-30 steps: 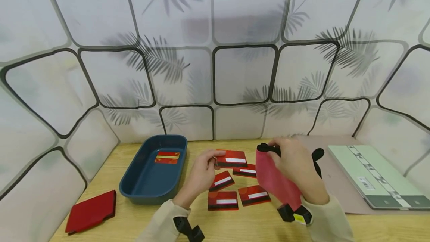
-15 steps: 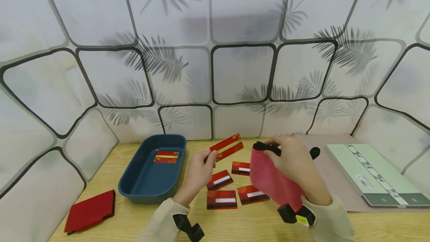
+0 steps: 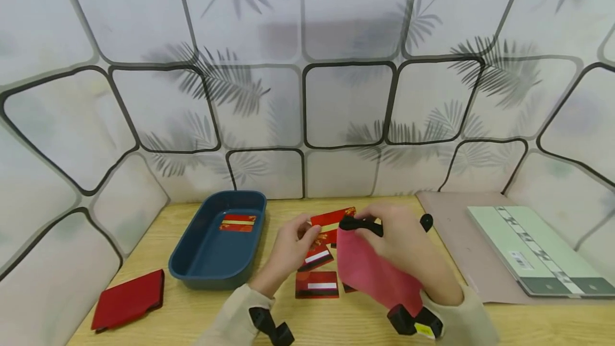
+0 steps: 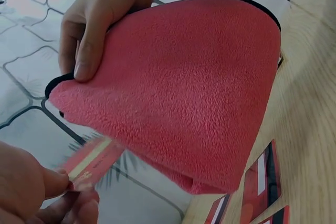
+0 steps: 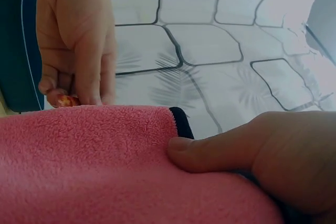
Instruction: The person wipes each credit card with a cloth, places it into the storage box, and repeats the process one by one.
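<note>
My left hand [image 3: 293, 242] pinches a red card [image 3: 329, 221] with a gold stripe by its left edge, thumb in front. The fuzzy pink cloth [image 3: 372, 268] with black edging hangs from my right hand [image 3: 396, 231], which grips its bunched upper edge. In the head view the cloth's top corner overlaps the card's right end. The left wrist view shows the cloth [image 4: 184, 87] folded over, with the card [image 4: 94, 162] beside its lower edge. Below my hands, red cards [image 3: 317, 284] with white strips lie on the table, some partly hidden behind the cloth.
A blue tray [image 3: 180, 268] at left holds another red-and-gold card [image 3: 237, 222]. The dark red wallet-like folder [image 3: 128, 299] lies at front left. At right, a pale green notebook [image 3: 538, 247] rests on a pinkish-grey sheet [image 3: 461, 239]. A patterned curtain stands behind.
The held card has flipped from its white-strip side to its gold-stripe side, rising, then lowering. My right hand has brought the cloth left, up to the card.
</note>
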`<state>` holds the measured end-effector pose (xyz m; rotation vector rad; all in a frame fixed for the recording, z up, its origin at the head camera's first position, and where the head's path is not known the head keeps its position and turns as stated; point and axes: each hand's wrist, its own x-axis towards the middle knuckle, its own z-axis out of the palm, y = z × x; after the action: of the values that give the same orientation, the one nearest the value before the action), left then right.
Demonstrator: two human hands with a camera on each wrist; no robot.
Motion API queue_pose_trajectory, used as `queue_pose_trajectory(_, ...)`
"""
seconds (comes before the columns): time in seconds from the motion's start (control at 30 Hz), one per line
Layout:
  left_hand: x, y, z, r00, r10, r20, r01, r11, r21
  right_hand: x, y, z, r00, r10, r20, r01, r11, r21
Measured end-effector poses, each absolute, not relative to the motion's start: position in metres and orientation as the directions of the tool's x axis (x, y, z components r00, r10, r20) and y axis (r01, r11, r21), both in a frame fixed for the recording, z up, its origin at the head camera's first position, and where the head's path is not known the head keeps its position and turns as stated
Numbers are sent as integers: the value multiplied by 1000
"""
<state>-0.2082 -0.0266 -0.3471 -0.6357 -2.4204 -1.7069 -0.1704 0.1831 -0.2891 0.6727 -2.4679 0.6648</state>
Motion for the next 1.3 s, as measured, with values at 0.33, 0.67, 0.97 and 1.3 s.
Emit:
queue_pose_trajectory(0.33, -205, -23, -348, -879, 344, 330, 422, 238, 875, -170, 164, -296, -784, -361, 505, -573, 734, -364)
queue_pose_trajectory(0.67, -206, -27, -344, -825, 464, 324, 468, 237, 851, -174, 157, -304, -754, -365, 546, -590, 742, -319)
queue_pose_trajectory(0.97, -207, -29, -343, -804, 498, 325, 490, 245, 836, -176, 157, -305, -796, -261, 546, -501, 791, -352)
queue_pose_trajectory(1.3, -210, -36, -339, -774, 509, 375, 570, 303, 764, -179, 169, -300, -827, -190, 529, -421, 832, -360)
